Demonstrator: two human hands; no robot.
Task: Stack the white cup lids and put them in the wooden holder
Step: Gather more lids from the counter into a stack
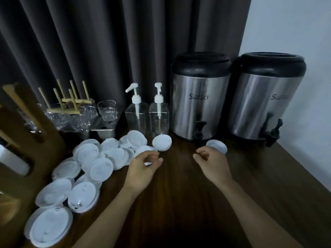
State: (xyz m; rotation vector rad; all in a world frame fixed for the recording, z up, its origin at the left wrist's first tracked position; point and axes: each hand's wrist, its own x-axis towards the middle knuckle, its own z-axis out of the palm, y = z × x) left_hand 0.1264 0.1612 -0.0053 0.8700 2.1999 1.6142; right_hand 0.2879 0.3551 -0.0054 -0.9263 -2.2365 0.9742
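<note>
Head view: a dark curtain [89, 42] is seen across the back from 9 to 1 o'clock, and a dark wooden table [179, 203] is spread below it. Two steel drink dispensers [198, 97] [266, 97] are stood side by side at 2 o'clock, taps facing forward. The wooden holder [52, 138] is placed at the table's 9 o'clock edge. The white cup lids [100, 169] are heaped loosely and unstacked from 10 round to 7 o'clock, just beside the holder. The left hand [143, 167] is held at the pile's 3 o'clock edge with fingers curled; a white sliver is seen under them, but whether it is gripped cannot be told. The right hand [213, 163] is held apart at 4 o'clock, fingers loosely curled, nothing held. Two pump bottles [137, 115] [158, 115] and some glasses [107, 110] are set at 11 o'clock. Two single lids [161, 143] [216, 146] are laid beyond the hands.
</note>
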